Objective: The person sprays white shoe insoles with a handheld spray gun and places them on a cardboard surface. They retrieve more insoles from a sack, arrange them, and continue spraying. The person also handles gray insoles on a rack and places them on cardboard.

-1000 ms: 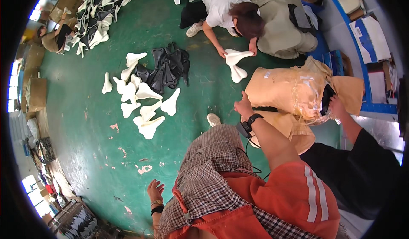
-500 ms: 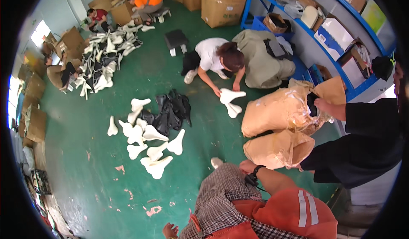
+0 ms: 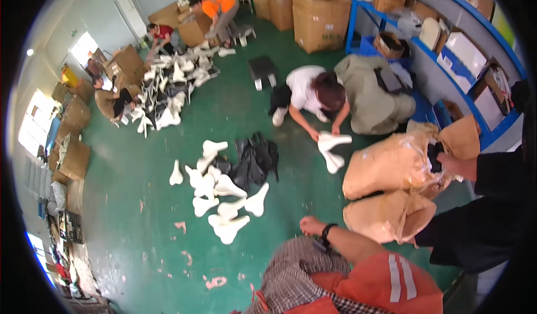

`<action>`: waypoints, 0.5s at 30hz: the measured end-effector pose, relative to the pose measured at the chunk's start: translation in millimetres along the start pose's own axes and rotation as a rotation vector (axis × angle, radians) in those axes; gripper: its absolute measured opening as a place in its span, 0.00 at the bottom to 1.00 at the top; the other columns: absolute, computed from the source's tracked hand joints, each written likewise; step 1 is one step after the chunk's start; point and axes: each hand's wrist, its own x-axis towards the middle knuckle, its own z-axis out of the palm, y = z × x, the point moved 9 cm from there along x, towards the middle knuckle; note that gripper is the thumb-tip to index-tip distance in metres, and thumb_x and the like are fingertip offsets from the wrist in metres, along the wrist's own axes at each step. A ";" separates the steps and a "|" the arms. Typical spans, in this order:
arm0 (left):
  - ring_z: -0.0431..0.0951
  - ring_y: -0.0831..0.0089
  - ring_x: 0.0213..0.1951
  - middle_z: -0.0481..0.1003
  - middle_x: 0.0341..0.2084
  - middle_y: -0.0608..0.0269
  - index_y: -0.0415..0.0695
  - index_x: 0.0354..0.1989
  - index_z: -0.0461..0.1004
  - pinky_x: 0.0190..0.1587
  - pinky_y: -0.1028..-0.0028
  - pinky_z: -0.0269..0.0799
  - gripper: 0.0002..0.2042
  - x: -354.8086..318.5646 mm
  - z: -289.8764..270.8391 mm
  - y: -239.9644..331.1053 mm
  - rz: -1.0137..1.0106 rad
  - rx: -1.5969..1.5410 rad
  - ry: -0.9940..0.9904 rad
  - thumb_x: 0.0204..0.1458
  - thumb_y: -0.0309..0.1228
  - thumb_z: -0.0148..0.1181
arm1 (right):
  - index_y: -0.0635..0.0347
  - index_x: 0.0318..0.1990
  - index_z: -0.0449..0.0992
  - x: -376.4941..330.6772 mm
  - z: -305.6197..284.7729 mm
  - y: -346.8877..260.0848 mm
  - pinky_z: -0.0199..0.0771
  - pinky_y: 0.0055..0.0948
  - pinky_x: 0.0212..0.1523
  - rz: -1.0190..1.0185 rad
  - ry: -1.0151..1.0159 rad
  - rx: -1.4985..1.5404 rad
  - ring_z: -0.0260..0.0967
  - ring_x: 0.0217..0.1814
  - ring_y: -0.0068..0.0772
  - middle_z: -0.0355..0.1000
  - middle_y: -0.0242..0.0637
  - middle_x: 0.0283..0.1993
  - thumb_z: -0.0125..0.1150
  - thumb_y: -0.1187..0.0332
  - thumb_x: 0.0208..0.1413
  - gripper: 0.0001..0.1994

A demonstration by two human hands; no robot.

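My right hand [image 3: 312, 225], with a black band at the wrist, hangs over the floor in front of my checked apron [image 3: 291, 263]. Its fingers look loosely curled, and no object shows in them. My left hand is out of sight. Ahead lies a pile of white bicycle saddles [image 3: 228, 186] beside black saddle covers [image 3: 254, 160]. A co-worker in white [image 3: 307, 87] crouches past the pile, both hands on white saddles [image 3: 333, 152]. Right of my hand stand two brown paper sacks [image 3: 386, 216]. Another person's hand [image 3: 450, 163] reaches into the farther sack's opening, where something black shows.
A larger saddle heap [image 3: 176, 85] lies at the far left, with several people around it. A black-topped stool [image 3: 263, 71] stands mid-floor. Blue shelving [image 3: 425, 43] runs along the right. Cartons [image 3: 319, 20] line the back, and a black crate [image 3: 70, 226] sits at the left wall.
The view has swung left, so everything appears farther right. My right hand has come forward off my apron; my left hand has left view. The orange-shirted co-worker has risen from a stool, still bent over.
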 end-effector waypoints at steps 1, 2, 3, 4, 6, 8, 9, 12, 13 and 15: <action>0.67 0.56 0.55 0.69 0.52 0.49 0.45 0.55 0.67 0.58 0.62 0.62 0.27 -19.9 -6.8 -12.2 -0.084 -0.152 -0.013 0.47 0.42 0.63 | 0.64 0.43 0.72 1.6 0.1 21.1 0.66 0.25 0.19 0.012 -0.031 -0.044 0.67 0.20 0.24 0.71 0.35 0.25 0.54 0.67 0.49 0.15; 0.69 0.56 0.51 0.70 0.49 0.50 0.44 0.54 0.67 0.54 0.62 0.63 0.25 -9.0 -4.6 -16.0 -0.253 -0.344 -0.012 0.48 0.41 0.61 | 0.64 0.46 0.70 -4.7 -7.7 30.2 0.66 0.25 0.19 0.036 -0.009 -0.028 0.68 0.20 0.24 0.71 0.35 0.25 0.54 0.67 0.49 0.17; 0.70 0.57 0.48 0.70 0.47 0.51 0.43 0.53 0.67 0.49 0.62 0.64 0.24 0.2 0.9 -14.9 -0.411 -0.580 0.005 0.49 0.41 0.59 | 0.64 0.49 0.69 -17.5 -21.8 19.7 0.66 0.25 0.19 0.042 0.028 -0.022 0.68 0.20 0.24 0.71 0.36 0.26 0.55 0.67 0.49 0.19; 0.71 0.57 0.44 0.71 0.45 0.51 0.43 0.52 0.67 0.45 0.62 0.65 0.23 15.6 4.4 -8.1 -0.555 -0.827 0.036 0.50 0.41 0.57 | 0.64 0.52 0.67 -27.6 -41.4 5.7 0.66 0.26 0.19 0.037 0.070 -0.017 0.68 0.21 0.25 0.72 0.37 0.26 0.55 0.67 0.49 0.21; 0.73 0.57 0.36 0.72 0.40 0.53 0.41 0.50 0.67 0.37 0.63 0.67 0.20 45.7 -10.9 34.1 -0.725 -1.179 0.095 0.52 0.41 0.52 | 0.64 0.57 0.61 -40.3 -90.6 -1.1 0.68 0.29 0.22 0.000 0.200 0.024 0.69 0.23 0.27 0.72 0.37 0.28 0.56 0.68 0.49 0.26; 0.76 0.57 0.29 0.73 0.35 0.55 0.39 0.47 0.67 0.29 0.63 0.69 0.19 50.9 -47.9 72.7 -0.786 -1.334 0.161 0.55 0.41 0.48 | 0.62 0.60 0.58 -45.5 -120.9 -11.8 0.69 0.29 0.24 -0.062 0.316 0.074 0.70 0.25 0.28 0.72 0.36 0.28 0.56 0.69 0.49 0.28; 0.77 0.57 0.25 0.73 0.33 0.56 0.38 0.46 0.67 0.24 0.63 0.70 0.18 47.8 -61.3 84.3 -0.793 -1.375 0.187 0.56 0.40 0.45 | 0.62 0.60 0.57 -55.5 -135.3 -37.2 0.70 0.33 0.28 -0.178 0.409 -0.079 0.71 0.27 0.33 0.72 0.39 0.29 0.56 0.69 0.49 0.29; 0.77 0.56 0.25 0.73 0.35 0.55 0.40 0.50 0.64 0.23 0.64 0.69 0.21 56.0 -79.4 89.5 -0.743 -1.342 0.226 0.57 0.43 0.41 | 0.59 0.62 0.53 -121.1 -134.5 -154.7 0.71 0.38 0.35 -0.503 0.509 -0.263 0.71 0.34 0.42 0.72 0.44 0.34 0.57 0.68 0.49 0.32; 0.77 0.54 0.25 0.73 0.36 0.54 0.41 0.50 0.64 0.22 0.62 0.69 0.21 57.6 -82.1 88.1 -0.740 -1.390 0.197 0.58 0.45 0.40 | 0.58 0.63 0.53 -143.1 -125.1 -191.3 0.71 0.38 0.35 -0.614 0.481 -0.292 0.71 0.35 0.42 0.72 0.43 0.35 0.57 0.69 0.49 0.32; 0.78 0.56 0.28 0.74 0.36 0.56 0.43 0.48 0.67 0.26 0.61 0.70 0.20 46.8 -87.0 77.4 -0.823 -1.336 0.167 0.57 0.45 0.42 | 0.56 0.63 0.53 -191.4 -91.1 -262.5 0.71 0.34 0.37 -0.907 0.405 -0.316 0.71 0.34 0.38 0.71 0.41 0.35 0.58 0.69 0.49 0.32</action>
